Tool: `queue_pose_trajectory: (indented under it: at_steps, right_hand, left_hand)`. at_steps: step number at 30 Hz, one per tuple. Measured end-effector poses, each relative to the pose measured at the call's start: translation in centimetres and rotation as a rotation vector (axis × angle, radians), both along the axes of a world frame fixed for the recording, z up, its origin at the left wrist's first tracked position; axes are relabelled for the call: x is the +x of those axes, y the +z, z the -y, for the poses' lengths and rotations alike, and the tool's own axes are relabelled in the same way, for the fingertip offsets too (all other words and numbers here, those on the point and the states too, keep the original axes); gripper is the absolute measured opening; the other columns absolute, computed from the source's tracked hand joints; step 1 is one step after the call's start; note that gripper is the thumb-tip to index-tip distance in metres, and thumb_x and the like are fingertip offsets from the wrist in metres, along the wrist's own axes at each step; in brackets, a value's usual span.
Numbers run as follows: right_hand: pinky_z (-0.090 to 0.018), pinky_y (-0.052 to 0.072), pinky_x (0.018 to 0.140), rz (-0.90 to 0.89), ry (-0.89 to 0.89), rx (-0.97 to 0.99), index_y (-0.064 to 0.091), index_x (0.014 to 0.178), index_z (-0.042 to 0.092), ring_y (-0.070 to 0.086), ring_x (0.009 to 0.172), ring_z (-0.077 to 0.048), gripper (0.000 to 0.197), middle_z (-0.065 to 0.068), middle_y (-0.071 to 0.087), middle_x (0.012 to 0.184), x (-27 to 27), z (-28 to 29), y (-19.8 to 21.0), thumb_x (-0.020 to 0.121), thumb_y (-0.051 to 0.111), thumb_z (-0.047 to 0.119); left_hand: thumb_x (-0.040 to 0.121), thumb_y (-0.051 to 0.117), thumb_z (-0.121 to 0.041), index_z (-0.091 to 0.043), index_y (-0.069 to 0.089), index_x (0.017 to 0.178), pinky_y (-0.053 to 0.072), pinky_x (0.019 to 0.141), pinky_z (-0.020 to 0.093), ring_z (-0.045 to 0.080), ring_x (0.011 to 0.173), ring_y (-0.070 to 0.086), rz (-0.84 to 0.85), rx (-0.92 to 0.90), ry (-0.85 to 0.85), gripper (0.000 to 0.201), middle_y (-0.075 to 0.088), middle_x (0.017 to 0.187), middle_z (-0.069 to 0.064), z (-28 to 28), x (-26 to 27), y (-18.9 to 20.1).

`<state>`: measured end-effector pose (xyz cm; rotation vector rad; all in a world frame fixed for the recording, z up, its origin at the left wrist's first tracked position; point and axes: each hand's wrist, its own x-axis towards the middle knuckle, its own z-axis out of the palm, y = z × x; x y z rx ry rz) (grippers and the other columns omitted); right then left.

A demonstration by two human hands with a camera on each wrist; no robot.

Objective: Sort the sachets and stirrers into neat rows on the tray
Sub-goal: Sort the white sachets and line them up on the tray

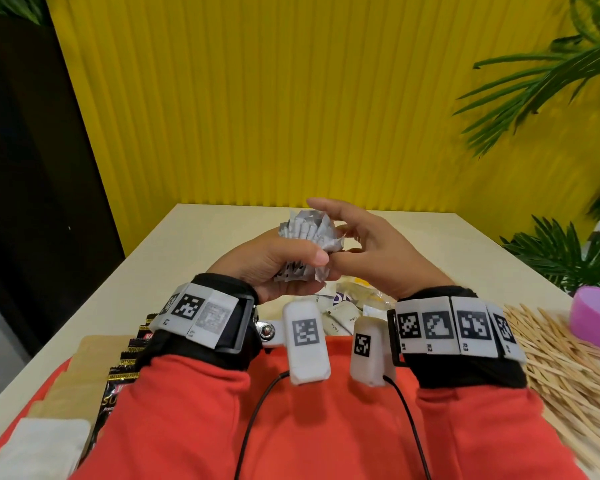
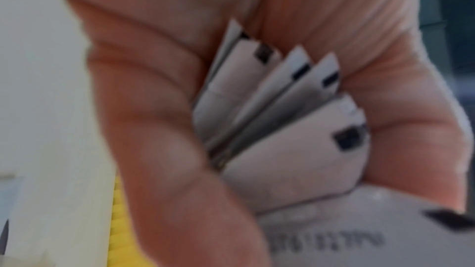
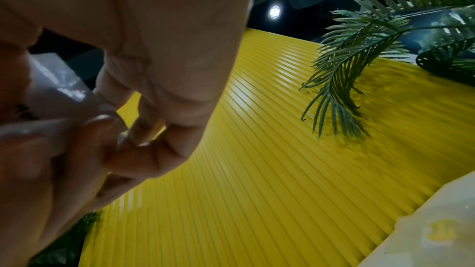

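Sachets, a fanned bunch of small grey-white paper packets (image 1: 305, 237), sit clamped in my left hand (image 1: 274, 265); right hand (image 1: 371, 251) fingers pinch one edge, though my sleeves hide the tray.

This looks like a café or a break corner in an office or shop, dressed for show rather than a home. A wall (image 1: 257, 98) of bright yellow ribbed panels runs behind a pale table (image 1: 187, 237), with palm-like plants (image 1: 541, 81) at its right side and a dark panel (image 1: 32, 168) at the left. The right wrist view shows a black ceiling with round spotlights (image 3: 274, 11). The table carries drink supplies: a heap of wooden stirrers (image 1: 561, 368), small white sachets (image 1: 343, 317), black coffee sachets (image 1: 132, 355) and a pink bowl (image 1: 596, 320).
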<state>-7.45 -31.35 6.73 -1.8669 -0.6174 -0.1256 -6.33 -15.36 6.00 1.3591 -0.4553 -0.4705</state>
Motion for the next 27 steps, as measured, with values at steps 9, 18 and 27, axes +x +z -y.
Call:
queue_pose_trajectory:
  at_steps: [9,18,27]
  right_hand:
    - [-0.018,0.051,0.069,0.078,-0.1,-0.029,0.056,0.108,0.039,0.054,0.071,0.003,0.055,0.015,0.056,0.098,0.2,-0.2,0.3,0.073,0.073,-0.001]
    - [-0.022,0.045,0.071,-0.132,-0.28,-0.534,0.058,0.121,0.021,0.057,0.092,-0.014,0.038,-0.001,0.06,0.114,3.2,-0.5,0.2,0.084,0.067,0.026]
    - [-0.031,0.028,0.107,-0.291,-0.084,-1.39,0.023,0.147,0.025,0.032,0.137,-0.018,0.077,0.005,0.029,0.152,6.3,-2.7,-2.1,0.084,0.066,0.033]
  left_hand:
    - [0.049,0.072,-0.014,-0.019,0.062,0.092,0.054,0.057,0.021,0.009,0.064,0.067,0.081,0.033,0.088,0.045,0.069,0.069,-0.004,-0.2,0.1,0.1]
    - [0.063,0.064,-0.012,-0.012,0.066,0.085,0.055,0.06,0.02,0.011,0.07,0.066,0.066,-0.153,0.337,0.022,0.066,0.079,0.002,-2.0,0.9,0.4]
    - [0.082,0.06,-0.002,-0.009,0.063,0.093,0.057,0.068,0.027,0.019,0.082,0.06,0.046,-0.202,0.427,0.013,0.064,0.077,0.004,-2.5,1.0,0.6]
